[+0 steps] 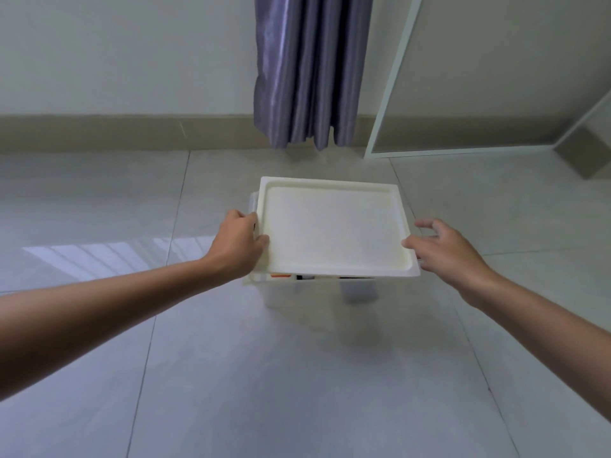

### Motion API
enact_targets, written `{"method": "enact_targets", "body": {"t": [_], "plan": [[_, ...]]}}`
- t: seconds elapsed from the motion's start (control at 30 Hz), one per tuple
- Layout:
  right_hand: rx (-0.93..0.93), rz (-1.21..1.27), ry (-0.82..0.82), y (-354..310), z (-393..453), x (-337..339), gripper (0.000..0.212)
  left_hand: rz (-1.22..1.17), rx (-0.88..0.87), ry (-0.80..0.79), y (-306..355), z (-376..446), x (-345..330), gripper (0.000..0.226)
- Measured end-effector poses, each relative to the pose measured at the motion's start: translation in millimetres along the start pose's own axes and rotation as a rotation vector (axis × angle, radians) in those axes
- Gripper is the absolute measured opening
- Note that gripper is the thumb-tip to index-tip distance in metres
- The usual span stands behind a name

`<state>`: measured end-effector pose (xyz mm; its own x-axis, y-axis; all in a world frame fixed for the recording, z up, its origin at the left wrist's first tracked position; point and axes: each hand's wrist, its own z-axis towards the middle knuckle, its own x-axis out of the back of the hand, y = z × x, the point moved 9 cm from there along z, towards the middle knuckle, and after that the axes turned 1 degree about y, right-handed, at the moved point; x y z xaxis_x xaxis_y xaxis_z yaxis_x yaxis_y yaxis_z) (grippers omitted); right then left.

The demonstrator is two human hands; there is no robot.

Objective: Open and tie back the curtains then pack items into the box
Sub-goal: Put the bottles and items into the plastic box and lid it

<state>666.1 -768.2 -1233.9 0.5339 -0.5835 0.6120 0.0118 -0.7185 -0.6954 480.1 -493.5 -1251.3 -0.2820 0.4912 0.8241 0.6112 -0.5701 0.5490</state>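
- While the gathered purple satin curtain (305,71) hangs bunched at the top centre of the frame, the work sits at the packing end: a flat white rectangular plastic lid (335,229) is over the translucent plastic storage box (314,294) on the pale glossy tiled floor (297,375) at the frame's centre.
- The left hand (239,244) grips the lid's left edge, thumb on top and fingers curled under the rim.
- The right hand (444,251) is at the lid's right edge with fingers spread and relaxed; only the thumb tip seems to touch the rim, so it holds nothing.
- The lid sits skewed, its near edge overhanging the box front, where dark and orange items (281,276) show in the gap beneath.
- Judging by this, packing looks finished and closing is in hand.
- The next move calls for squaring the lid to the box rim, then pressing down evenly on both sides until it seats.
- Whether the curtain is tied back cannot be told; no tie shows.
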Motion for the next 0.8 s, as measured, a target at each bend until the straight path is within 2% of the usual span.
{"method": "enact_targets", "body": {"t": [0.13, 0.3, 0.4, 0.63, 0.8], "plan": [[0.041, -0.042, 0.001, -4.9, 3.0, -6.2, 0.070, 0.008, -0.001, -0.004, -3.4, -6.4, 2.1, 0.022], [0.116, -0.139, 0.035, -10.4, 4.2, -9.8, 0.047, 0.014, -0.018, -0.001, -5.4, -13.5, 2.6, 0.023], [0.169, -0.235, 0.060, -15.1, 5.5, -12.7, 0.049, 0.011, -0.055, 0.011, -2.4, -17.0, 1.1, 0.027], [0.278, -0.435, 0.087, -13.6, 15.5, -18.2, 0.048, 0.024, -0.111, 0.009, -2.0, -20.4, -1.0, 0.054], [0.316, -0.491, 0.107, -11.2, 15.3, -17.4, 0.050, 0.028, -0.112, -0.017, 0.0, -19.2, -1.5, 0.054]]}}
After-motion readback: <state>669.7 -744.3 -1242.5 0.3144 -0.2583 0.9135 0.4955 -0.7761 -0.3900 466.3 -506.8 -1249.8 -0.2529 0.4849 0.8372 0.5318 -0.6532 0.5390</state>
